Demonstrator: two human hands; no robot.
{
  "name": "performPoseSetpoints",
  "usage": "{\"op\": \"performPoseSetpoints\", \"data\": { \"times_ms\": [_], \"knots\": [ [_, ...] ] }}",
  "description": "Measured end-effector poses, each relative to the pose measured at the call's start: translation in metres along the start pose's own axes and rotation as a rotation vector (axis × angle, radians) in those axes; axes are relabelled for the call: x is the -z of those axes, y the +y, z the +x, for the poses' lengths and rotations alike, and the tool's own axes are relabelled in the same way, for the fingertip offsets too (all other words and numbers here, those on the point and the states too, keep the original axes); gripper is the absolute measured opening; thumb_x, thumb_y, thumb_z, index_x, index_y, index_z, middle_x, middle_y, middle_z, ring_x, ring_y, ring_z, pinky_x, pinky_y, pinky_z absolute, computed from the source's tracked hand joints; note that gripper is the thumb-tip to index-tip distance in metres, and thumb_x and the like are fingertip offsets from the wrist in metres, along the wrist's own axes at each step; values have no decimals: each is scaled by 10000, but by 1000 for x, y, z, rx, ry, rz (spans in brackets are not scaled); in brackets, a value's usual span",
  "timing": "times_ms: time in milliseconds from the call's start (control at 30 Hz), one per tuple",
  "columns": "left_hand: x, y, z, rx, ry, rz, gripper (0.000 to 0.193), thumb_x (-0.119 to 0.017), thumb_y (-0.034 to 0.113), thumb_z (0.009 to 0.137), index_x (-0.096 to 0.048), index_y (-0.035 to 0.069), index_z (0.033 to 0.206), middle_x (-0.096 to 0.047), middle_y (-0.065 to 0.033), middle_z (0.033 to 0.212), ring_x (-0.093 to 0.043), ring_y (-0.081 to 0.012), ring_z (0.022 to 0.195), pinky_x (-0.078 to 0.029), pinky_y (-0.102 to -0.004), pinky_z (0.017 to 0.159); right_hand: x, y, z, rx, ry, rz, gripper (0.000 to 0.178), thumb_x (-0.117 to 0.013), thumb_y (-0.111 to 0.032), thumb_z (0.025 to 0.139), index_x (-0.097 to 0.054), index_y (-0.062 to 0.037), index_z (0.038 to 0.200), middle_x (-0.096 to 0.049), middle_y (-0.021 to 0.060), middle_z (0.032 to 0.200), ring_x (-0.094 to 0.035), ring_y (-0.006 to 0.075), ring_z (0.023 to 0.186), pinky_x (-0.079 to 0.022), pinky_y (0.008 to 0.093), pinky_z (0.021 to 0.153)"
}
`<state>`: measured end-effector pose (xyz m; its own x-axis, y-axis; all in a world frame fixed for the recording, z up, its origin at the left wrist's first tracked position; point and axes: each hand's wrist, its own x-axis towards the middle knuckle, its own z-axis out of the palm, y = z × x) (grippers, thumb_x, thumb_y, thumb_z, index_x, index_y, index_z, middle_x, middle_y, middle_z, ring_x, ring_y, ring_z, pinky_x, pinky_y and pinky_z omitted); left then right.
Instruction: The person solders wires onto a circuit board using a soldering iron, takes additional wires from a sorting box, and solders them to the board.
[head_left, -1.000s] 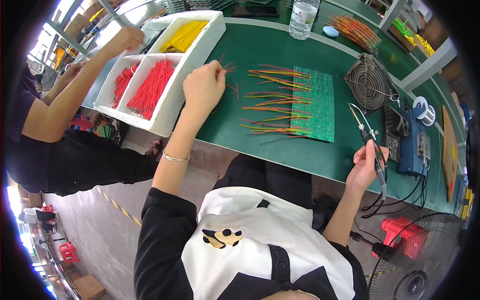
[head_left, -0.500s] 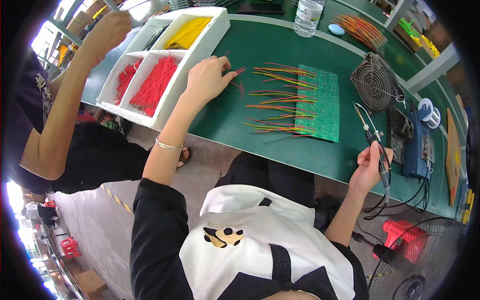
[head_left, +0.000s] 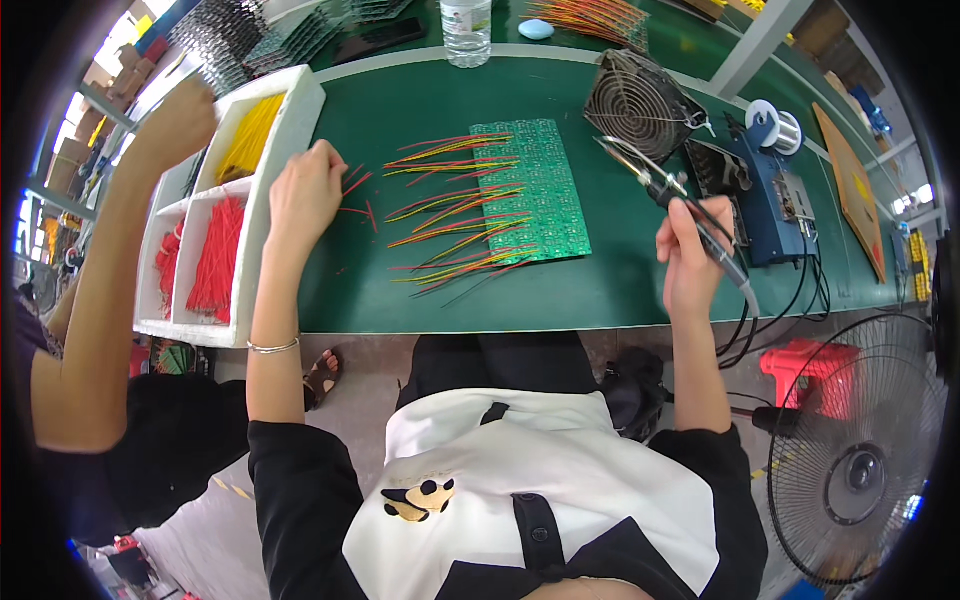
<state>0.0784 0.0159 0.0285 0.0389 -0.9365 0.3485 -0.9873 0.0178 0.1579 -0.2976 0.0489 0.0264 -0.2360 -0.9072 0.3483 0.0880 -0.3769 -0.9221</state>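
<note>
My left hand (head_left: 308, 195) is closed, fingers curled together, beside several short red wire pieces (head_left: 358, 184) on the green table. Whatever its fingertips may pinch is too small to tell. In my right hand (head_left: 692, 255) is a soldering iron (head_left: 690, 208) with a thin metal feed tube; its tip points up and left, above the table near a round fan grille. Between my hands lies a green circuit board panel (head_left: 535, 190). Red, yellow and black wires (head_left: 440, 205) stick out in bunches from its left side.
Left stands a white foam box (head_left: 255, 190) of red and yellow wires, with another person's arm (head_left: 100, 260) beyond it. A fan unit (head_left: 640, 108), blue soldering station (head_left: 775, 195) and solder spool (head_left: 775, 128) stand right. A water bottle (head_left: 466, 35) is behind; a floor fan (head_left: 855, 465) stands lower right.
The whole view has swung, so the table things sit further left. My left hand has drawn back slightly from the red wire pieces. My right hand still holds the soldering iron.
</note>
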Motion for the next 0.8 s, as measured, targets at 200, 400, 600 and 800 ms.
{"op": "performPoseSetpoints", "data": {
  "times_ms": [200, 400, 600, 800],
  "knots": [
    [13, 2, 9, -16, 73, -129, 85, -556, 125, 819, -585, 53, 851, -621, -114, 780, -602, -294, 741, -468, -397, 664, -29, 17, 41, -36, -168, 5, 204, -642, -97, 823, -443, -62, 795, -546, 67, 595, -473, 99, 448, -358, 204, 413],
    [6, 46, 21, -151, 80, -411, 83, -572, 80, 782, -631, 55, 835, -613, -110, 783, -609, -270, 688, -479, -366, 654, -28, 36, 57, -35, -204, -44, 250, -664, -130, 818, -429, -51, 791, -567, 72, 578, -503, 85, 426, -377, 199, 396],
    [-31, 97, 42, -454, 9, -478, 92, -596, 74, 786, -648, 47, 857, -593, -102, 794, -585, -253, 744, -474, -345, 683, -8, 26, 37, 55, -128, -159, 235, -647, -98, 827, -418, -50, 799, -567, 70, 583, -506, 84, 433, -381, 198, 405],
    [-68, 100, 59, -393, 103, -590, 73, -594, 70, 793, -635, 41, 846, -591, -104, 792, -579, -259, 721, -467, -338, 669, 2, 22, 37, 112, -117, -226, 229, -637, -88, 834, -412, -51, 819, -570, 68, 595, -514, 82, 447, -386, 189, 420]
  ]
}}
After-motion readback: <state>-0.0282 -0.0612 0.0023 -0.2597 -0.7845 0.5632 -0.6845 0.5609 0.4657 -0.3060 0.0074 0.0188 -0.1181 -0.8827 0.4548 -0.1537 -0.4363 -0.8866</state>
